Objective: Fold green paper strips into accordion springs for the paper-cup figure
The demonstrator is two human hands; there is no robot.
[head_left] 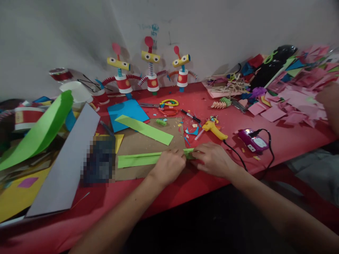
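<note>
Both of my hands grip a green paper strip (137,160) that lies across a brown cardboard sheet (127,174) and has a crease along its length. My left hand (171,163) is closed over its middle, with the fingertips bent down onto the paper. At the right end my right hand (212,159) pinches the strip, its fingers partly hidden. A second green strip (148,131) lies flat just beyond, touching a blue paper sheet (125,114). Near its edge sits a small pleated green paper piece (161,122).
A yellow glue gun (215,130) with a black cord lies right of the cardboard, near a purple power box (253,141). Scissors (164,106) and a marker (190,115) lie behind. Three paper-cup figures (153,83) stand along the wall. Another person's hand (329,102) is at far right.
</note>
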